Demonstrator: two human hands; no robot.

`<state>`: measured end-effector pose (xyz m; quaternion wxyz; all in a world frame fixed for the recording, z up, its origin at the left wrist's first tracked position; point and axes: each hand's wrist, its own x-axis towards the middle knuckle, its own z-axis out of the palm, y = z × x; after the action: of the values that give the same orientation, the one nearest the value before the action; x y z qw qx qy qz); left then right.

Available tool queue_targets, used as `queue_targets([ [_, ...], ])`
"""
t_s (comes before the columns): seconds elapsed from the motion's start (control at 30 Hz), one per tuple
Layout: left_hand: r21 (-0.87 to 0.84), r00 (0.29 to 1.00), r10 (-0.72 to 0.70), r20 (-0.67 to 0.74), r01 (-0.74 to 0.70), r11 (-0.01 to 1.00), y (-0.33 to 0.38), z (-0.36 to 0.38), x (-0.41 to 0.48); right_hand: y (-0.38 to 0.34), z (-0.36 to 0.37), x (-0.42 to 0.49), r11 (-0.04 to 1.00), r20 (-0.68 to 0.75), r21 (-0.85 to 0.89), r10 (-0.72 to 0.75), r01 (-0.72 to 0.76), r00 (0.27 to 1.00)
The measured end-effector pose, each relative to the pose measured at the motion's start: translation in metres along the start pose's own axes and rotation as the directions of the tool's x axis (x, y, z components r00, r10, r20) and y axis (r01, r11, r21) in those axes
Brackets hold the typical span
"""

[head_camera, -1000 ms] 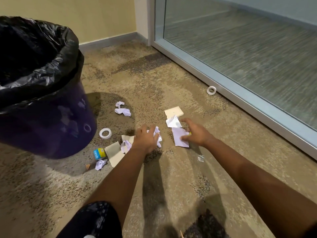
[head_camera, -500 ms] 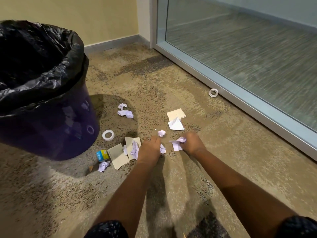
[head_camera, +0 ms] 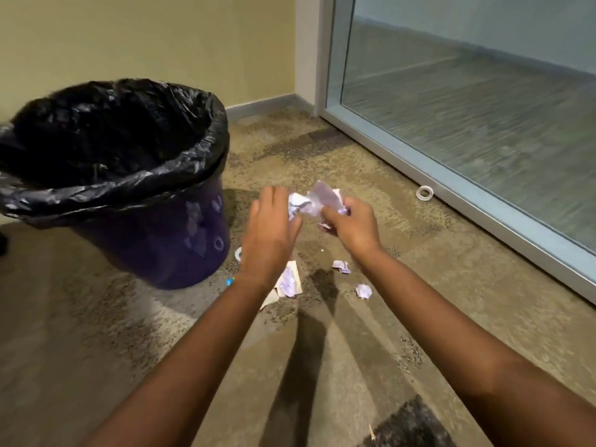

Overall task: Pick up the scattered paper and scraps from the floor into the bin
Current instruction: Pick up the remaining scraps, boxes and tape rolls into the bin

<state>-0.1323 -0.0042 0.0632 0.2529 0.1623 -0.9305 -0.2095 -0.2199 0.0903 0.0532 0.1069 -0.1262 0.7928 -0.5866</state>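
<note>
A dark purple bin (head_camera: pixel 167 250) with a black liner stands on the carpet at the left. Both hands are raised above the floor, just right of the bin's rim. My left hand (head_camera: pixel 271 230) and my right hand (head_camera: pixel 351 224) together grip a bunch of crumpled white and lilac paper (head_camera: pixel 311 201). On the floor below lie more scraps: a crumpled piece on a tan sheet (head_camera: pixel 288 280), a small torn piece (head_camera: pixel 341 266) and a paper ball (head_camera: pixel 363 290).
A tape ring (head_camera: pixel 424 192) lies by the glass door's metal frame (head_camera: pixel 483 201) on the right. Another tape ring (head_camera: pixel 238 253) and a small blue item (head_camera: pixel 230 281) peek out beside the bin. A yellow wall runs behind.
Both hands closed on paper on the floor, then rose with it toward the bin. The view tilted up, showing more of the bin and wall.
</note>
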Motion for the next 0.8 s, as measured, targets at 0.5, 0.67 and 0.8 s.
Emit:
queue_targets([
  [0.5, -0.098, 0.687, -0.727, -0.009, 0.723, 0.684, -0.114, -0.153, 0.085, -0.184, 0.166, 0.034, 0.909, 0.335, -0.281, -0.208, 0.308, 0.919],
  [0.67, 0.115, 0.84, -0.503, -0.203, 0.531, 0.84, -0.091, -0.137, 0.065, -0.167, 0.152, 0.025, 0.804, 0.453, -0.305, -0.349, 0.51, 0.82],
  [0.8, 0.151, 0.918, 0.102, -0.382, -0.047, 0.987, -0.062, -0.111, 0.038, -0.15, 0.118, 0.012, 0.76, 0.169, -0.137, -0.614, 0.635, 0.771],
])
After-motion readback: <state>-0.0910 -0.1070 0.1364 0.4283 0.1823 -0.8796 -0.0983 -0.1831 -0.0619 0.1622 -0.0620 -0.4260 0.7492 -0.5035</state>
